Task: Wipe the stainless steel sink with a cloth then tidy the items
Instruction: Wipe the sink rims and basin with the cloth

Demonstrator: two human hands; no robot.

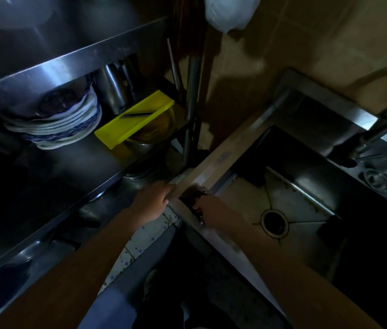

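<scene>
Gripping cloth on steel sink rim, right hand, dim tiled wall

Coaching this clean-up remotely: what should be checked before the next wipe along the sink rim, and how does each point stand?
1. The cloth lies on the sink rim: ok.
2. The right hand holds the cloth: ok.
3. The left hand rests at the rim's outer edge: ok.
4. Rim ahead free of objects: ok.
5. The drain is uncovered: ok.
6. Cloth damp enough: cannot tell.
</scene>
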